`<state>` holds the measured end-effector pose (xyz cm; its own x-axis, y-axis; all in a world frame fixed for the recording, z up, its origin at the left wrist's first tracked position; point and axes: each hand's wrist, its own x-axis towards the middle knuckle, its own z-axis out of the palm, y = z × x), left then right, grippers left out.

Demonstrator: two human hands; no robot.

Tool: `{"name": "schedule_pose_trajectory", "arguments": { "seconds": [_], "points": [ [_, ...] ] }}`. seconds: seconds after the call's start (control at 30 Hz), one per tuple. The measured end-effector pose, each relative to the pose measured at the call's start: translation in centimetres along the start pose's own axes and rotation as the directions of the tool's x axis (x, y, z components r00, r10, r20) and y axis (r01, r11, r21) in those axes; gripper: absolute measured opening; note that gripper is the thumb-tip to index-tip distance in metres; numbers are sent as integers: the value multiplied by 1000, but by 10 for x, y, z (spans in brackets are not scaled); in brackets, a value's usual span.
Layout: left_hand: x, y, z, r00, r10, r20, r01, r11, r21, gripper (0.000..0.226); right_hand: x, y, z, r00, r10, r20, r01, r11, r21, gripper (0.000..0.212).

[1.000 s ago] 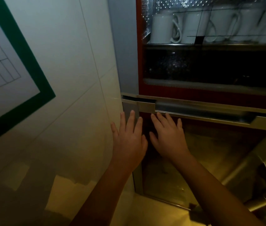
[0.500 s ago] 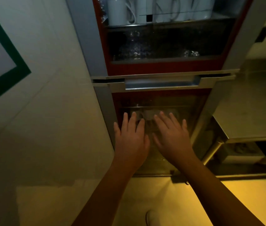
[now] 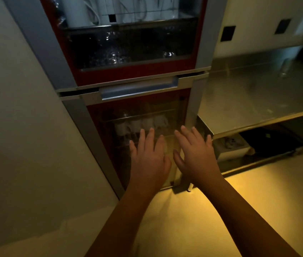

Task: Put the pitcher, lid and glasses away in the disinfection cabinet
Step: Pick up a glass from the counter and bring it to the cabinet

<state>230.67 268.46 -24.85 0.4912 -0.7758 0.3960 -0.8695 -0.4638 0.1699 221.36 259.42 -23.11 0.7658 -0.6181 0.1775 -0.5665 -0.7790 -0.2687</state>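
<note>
The tall red and grey disinfection cabinet [image 3: 200, 52] stands before me with both glass doors closed. White cups [image 3: 143, 125] line a wire rack behind the lower door [image 3: 98, 112], and white mugs [image 3: 83, 13] stand on the top shelf above dim glassware [image 3: 168, 54]. My left hand [image 3: 149, 158] and my right hand [image 3: 196, 154] are held flat, fingers straight, side by side in front of the lower door's glass. Neither hand holds anything. I cannot make out a pitcher or a lid.
A silver handle bar [image 3: 137, 89] runs across the top of the lower door. A steel counter [image 3: 258, 93] stands to the right with a white box [image 3: 230, 147] on its lower shelf. A pale wall [image 3: 26, 136] closes off the left side.
My view has swung back and to the right, so the whole lower door and the counter now show. Both hands have dropped down the lower door, still flat and empty.
</note>
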Motion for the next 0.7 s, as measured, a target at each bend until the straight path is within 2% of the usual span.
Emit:
{"name": "schedule_pose_trajectory", "arguments": {
  "seconds": [0.17,0.23,0.37,0.7],
  "points": [
    [6,25,9,997,26,73,-26,1000,0,45,-6,29,-9,997,72,18,-71,996,-52,60],
    [10,40,11,995,41,94,-35,998,-61,45,-10,45,-13,995,95,7,-95,995,-40,59],
    [22,75,20,986,94,139,-79,991,-109,53,-20,80,-23,986,148,-81,-148,989,5,56],
    [67,195,53,970,217,113,-185,952,-244,49,-34,193,-67,949,306,-69,-309,951,-27,55]
  ]
}}
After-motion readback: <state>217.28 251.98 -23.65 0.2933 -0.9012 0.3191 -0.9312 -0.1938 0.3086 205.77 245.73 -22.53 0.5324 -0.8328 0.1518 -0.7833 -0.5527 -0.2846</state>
